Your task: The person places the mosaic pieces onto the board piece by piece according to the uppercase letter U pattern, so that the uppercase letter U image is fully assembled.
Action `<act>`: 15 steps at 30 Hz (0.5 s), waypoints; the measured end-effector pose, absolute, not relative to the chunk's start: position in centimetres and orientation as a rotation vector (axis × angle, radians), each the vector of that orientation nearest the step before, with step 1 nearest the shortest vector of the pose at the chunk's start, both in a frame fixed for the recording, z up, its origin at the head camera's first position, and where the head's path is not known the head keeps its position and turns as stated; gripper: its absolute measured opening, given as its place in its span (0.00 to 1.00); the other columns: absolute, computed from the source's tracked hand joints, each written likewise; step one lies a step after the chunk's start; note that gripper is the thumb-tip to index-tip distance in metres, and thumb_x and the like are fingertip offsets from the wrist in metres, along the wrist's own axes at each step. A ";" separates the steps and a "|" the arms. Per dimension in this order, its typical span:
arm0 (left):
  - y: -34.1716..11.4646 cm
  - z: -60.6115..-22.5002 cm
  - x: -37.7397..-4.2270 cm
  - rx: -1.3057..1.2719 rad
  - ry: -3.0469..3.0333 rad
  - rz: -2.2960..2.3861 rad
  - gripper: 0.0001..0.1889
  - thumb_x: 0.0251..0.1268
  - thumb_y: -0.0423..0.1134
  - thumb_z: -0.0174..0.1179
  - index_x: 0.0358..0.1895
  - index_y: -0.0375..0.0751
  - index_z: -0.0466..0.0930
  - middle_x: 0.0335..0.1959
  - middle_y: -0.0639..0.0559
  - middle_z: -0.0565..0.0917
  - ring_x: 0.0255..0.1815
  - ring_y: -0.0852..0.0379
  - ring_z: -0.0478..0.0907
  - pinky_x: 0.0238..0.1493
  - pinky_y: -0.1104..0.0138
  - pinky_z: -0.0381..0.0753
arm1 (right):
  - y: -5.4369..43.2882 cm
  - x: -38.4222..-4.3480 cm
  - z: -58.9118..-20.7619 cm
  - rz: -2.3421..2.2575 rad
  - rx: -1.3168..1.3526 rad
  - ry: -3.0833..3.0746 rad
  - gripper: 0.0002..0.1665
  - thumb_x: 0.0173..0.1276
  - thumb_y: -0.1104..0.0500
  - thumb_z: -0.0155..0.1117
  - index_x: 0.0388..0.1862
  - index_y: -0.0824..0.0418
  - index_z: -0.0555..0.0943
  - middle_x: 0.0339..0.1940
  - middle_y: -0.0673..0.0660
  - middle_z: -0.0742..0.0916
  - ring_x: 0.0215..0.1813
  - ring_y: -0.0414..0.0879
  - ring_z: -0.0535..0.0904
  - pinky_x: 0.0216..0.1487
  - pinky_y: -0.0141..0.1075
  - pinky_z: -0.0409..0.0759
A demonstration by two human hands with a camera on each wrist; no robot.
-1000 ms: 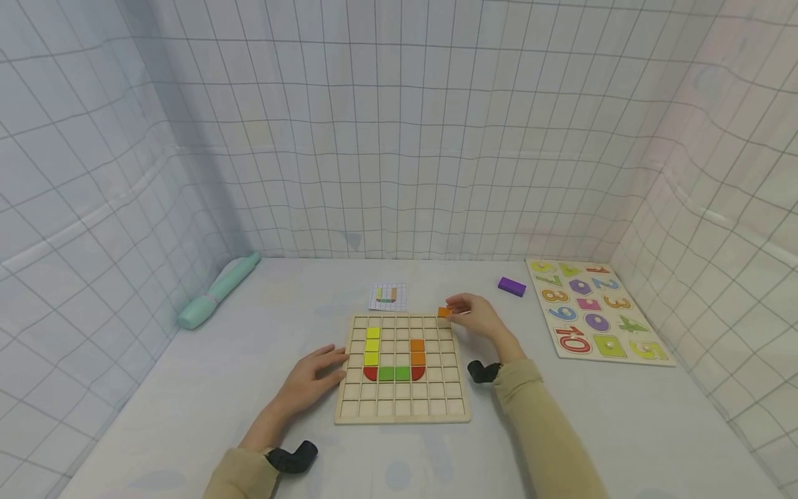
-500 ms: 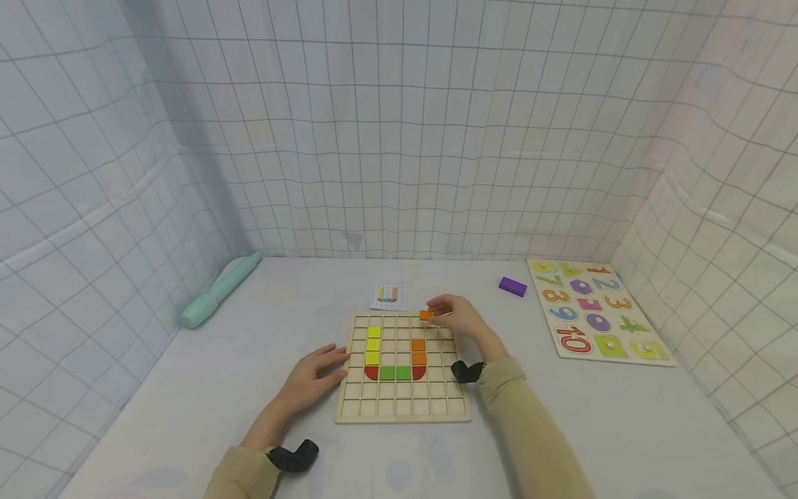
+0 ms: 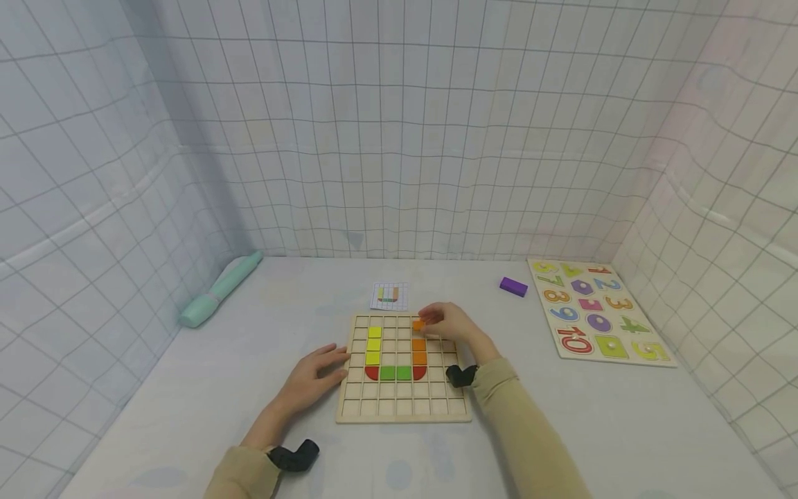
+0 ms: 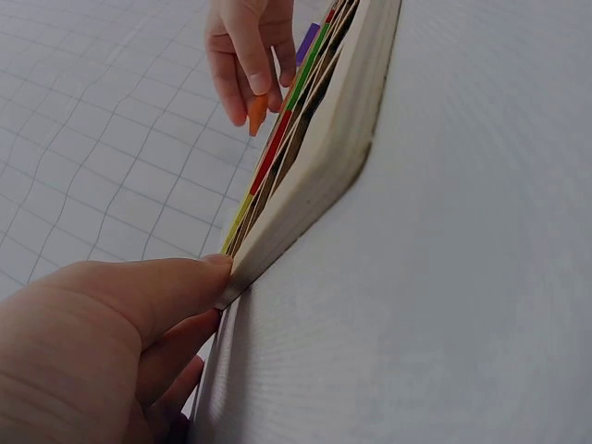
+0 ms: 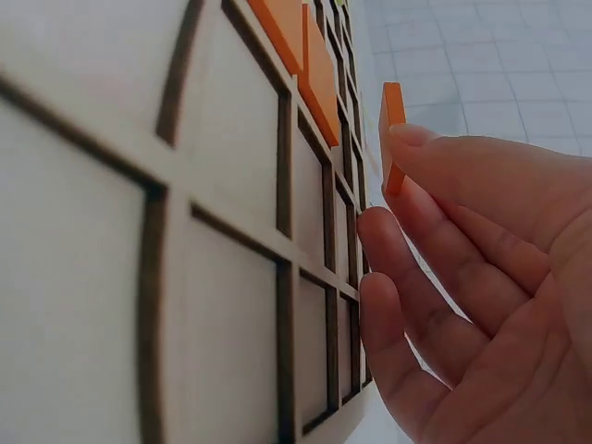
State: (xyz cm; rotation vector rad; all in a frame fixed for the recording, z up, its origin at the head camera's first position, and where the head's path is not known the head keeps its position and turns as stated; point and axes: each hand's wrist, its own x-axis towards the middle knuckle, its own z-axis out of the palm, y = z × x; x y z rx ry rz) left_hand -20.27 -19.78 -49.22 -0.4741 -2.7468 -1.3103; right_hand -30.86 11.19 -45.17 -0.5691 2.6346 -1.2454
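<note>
My right hand (image 3: 454, 323) pinches a flat orange square tile (image 5: 392, 139) between thumb and fingers, just above the upper right part of the wooden grid board (image 3: 404, 407). On the board, yellow tiles (image 3: 374, 345) run down the left, with green tiles (image 3: 395, 373) between two red rounded corner tiles (image 3: 420, 373) at the bottom. Two orange tiles (image 3: 419, 352) stand above the right red one. At the board's left edge, my left hand (image 3: 308, 381) rests with fingers extended; in the left wrist view its thumb (image 4: 199, 277) touches the rim.
A small card (image 3: 389, 296) with a U-shaped coloured pattern lies behind the board. Farther right are a purple block (image 3: 513, 286) and a number puzzle board (image 3: 592, 322). A mint-green folded umbrella-like object (image 3: 219, 291) lies at the left wall.
My right hand has carried the orange tile left from the board's upper right corner, then slightly nearer, above the column of orange tiles. The left hand has stayed in place.
</note>
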 end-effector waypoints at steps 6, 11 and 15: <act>-19.7 -49.2 -20.3 -0.470 -2.756 -1.303 0.21 0.62 0.44 0.62 0.56 0.40 0.79 0.62 0.47 0.74 0.69 0.42 0.59 0.67 0.46 0.57 | 11.2 -30.8 -45.5 -1.236 -0.562 2.634 0.19 0.59 0.61 0.69 0.50 0.61 0.81 0.39 0.51 0.84 0.42 0.44 0.78 0.49 0.39 0.78; -19.7 -49.2 -20.2 -0.459 -2.759 -1.294 0.21 0.62 0.44 0.62 0.56 0.39 0.79 0.62 0.46 0.74 0.69 0.41 0.59 0.67 0.46 0.57 | 11.1 -30.6 -45.6 -1.253 -0.586 2.622 0.20 0.59 0.62 0.70 0.51 0.64 0.81 0.40 0.54 0.85 0.44 0.46 0.79 0.51 0.40 0.78; -19.6 -49.2 -20.2 -0.457 -2.761 -1.290 0.21 0.62 0.44 0.61 0.56 0.39 0.79 0.62 0.47 0.74 0.69 0.41 0.59 0.67 0.46 0.57 | 11.1 -30.5 -45.5 -1.252 -0.611 2.620 0.20 0.59 0.62 0.70 0.50 0.65 0.80 0.41 0.55 0.85 0.45 0.47 0.79 0.51 0.41 0.78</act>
